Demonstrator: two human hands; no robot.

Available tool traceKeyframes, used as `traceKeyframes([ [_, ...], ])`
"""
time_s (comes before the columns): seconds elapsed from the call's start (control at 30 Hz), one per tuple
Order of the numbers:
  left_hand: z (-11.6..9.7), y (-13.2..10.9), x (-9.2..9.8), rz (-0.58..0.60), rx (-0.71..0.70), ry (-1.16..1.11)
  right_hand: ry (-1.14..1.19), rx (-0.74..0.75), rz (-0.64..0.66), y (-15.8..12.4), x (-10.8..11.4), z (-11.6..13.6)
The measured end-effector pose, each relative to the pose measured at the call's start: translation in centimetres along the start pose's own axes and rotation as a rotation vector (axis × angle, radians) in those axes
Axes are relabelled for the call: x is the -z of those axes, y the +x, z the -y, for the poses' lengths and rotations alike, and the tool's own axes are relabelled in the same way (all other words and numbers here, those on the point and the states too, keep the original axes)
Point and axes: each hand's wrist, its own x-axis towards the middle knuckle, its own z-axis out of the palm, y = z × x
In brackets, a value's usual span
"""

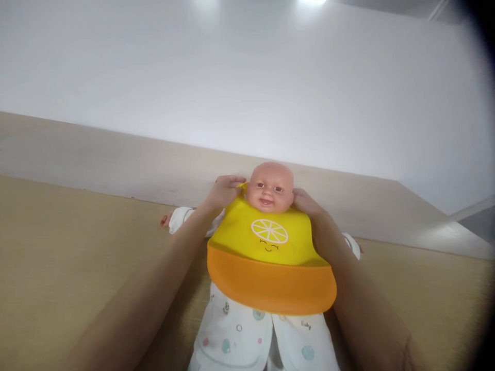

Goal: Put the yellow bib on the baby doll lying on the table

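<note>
A bald baby doll (284, 175) lies face up in white printed clothes (240, 330). Across its chest spreads a yellow silicone bib (232, 221) with a citrus slice, a smiling face and an orange catch pocket (270, 288). At the left of the doll's neck, my left hand (226, 191) is closed, pinching the bib's yellow neck strap. My right hand (307, 202) is curled at the other side of the neck, against the bib's neckline. Its fingertips, and the strap ends behind the neck, are hidden by the doll's head.
The doll rests on a tan surface (77, 247). Behind its head runs a low pale ledge or panel (116, 159), with a white wall (154, 77) above. The doll's sleeved arms stretch out sideways, one hand (165, 220) showing beyond my left forearm.
</note>
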Motion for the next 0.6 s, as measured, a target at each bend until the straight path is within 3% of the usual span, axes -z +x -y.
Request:
traceKeyframes([
  [0.2, -0.6, -0.7, 0.4, 0.124, 0.187, -0.356, 0.09, -0.033, 0.098, -0.1, -0.2, 0.4],
  [0.43, -0.8, -1.1, 0.5, 0.167, 0.27, -0.549, 0.264, -0.027, 0.067, -0.2, -0.5, 0.6],
  [0.6, -0.6, -1.4, 0.3, 0.285, 0.296, -0.662, 0.215, 0.05, 0.025, 0.2, -0.8, 0.8],
])
